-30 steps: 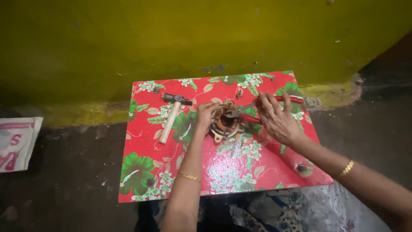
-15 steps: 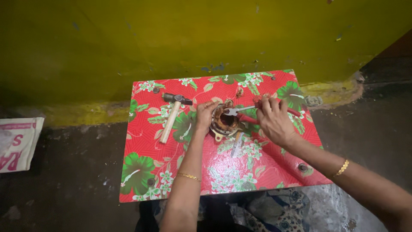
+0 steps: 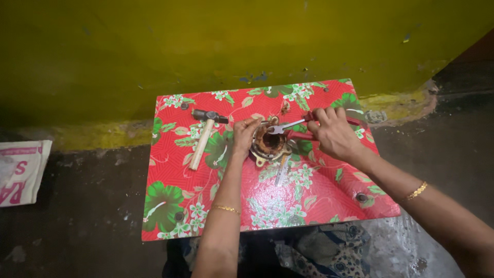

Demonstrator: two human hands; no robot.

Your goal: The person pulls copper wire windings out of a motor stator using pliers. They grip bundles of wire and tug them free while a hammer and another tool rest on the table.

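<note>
A round rusty metal motor part (image 3: 268, 144) with coppery windings sits in the middle of a low red floral table (image 3: 170, 206). My left hand (image 3: 244, 135) grips its left rim. My right hand (image 3: 334, 135) is closed around red-handled pliers (image 3: 294, 126), whose metal jaws reach over the top of the part. A flat metal piece (image 3: 281, 171) lies on the table just below the part.
A hammer (image 3: 205, 135) with a wooden handle lies on the table to the left. A yellow wall (image 3: 231, 46) rises behind the table. A white printed sack (image 3: 20, 170) lies on the dark floor at far left. Patterned cloth (image 3: 319, 252) shows under the table's near edge.
The pliers' jaws have shifted slightly over the part as my right hand moved a little. My left hand stays on the part's rim.
</note>
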